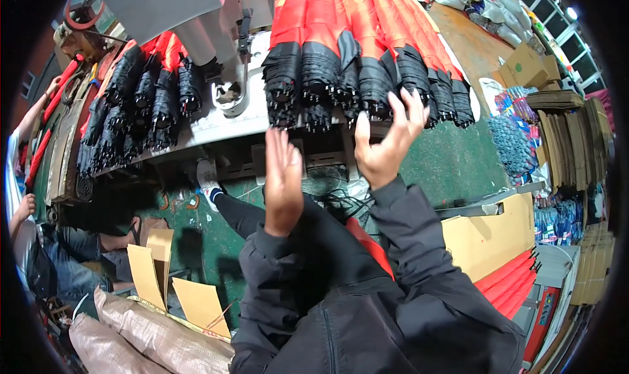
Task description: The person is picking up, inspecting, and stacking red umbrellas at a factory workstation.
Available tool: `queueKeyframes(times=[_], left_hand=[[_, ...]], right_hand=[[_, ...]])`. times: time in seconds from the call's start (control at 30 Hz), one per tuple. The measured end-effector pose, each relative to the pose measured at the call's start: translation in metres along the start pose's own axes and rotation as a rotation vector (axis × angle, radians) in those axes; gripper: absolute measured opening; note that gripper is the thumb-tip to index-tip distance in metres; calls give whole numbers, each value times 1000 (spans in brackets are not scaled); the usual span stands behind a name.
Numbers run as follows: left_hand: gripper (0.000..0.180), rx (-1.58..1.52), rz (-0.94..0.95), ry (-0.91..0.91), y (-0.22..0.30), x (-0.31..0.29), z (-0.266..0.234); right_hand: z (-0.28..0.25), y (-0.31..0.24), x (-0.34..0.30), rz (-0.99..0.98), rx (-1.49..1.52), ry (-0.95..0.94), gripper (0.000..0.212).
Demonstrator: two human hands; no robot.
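Note:
My left hand (283, 187) is raised in front of the white table's (209, 133) near edge, fingers stretched out and close together, holding nothing. To its right my right hand (390, 145) is open too, its fingers spread and bent, its tips overlapping the near ends of folded umbrellas (375, 79) in the view. Whether it touches them I cannot tell. These umbrellas, red with black ends, lie side by side in a thick row, black ends toward me. More folded umbrellas (154, 99) lie left of a grey machine (170, 17) that stands on the table.
At the far left a co-worker's hands (26, 207) are near a red rolled umbrella (40, 152). Woven sacks (141, 331) lie lower left, beside cardboard pieces (200, 303). On the right are a cardboard box (495, 233), red umbrellas (508, 285) and stacked flat cardboard (570, 148).

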State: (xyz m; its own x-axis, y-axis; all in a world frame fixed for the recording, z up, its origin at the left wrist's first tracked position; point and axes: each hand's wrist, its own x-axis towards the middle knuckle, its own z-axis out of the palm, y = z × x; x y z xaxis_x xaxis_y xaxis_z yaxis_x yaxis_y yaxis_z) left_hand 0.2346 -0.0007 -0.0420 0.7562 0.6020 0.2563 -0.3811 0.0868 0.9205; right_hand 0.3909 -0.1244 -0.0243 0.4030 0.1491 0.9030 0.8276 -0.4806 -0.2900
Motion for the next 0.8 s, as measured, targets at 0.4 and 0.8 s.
queueKeyframes(times=[0.4, 0.8], left_hand=[[40, 19, -307, 38, -94, -110, -64], [23, -11, -501, 476, -156, -173, -157]], right_hand=[[7, 52, 8, 84, -198, 157, 57], [-47, 98, 12, 154, -265, 354, 44]])
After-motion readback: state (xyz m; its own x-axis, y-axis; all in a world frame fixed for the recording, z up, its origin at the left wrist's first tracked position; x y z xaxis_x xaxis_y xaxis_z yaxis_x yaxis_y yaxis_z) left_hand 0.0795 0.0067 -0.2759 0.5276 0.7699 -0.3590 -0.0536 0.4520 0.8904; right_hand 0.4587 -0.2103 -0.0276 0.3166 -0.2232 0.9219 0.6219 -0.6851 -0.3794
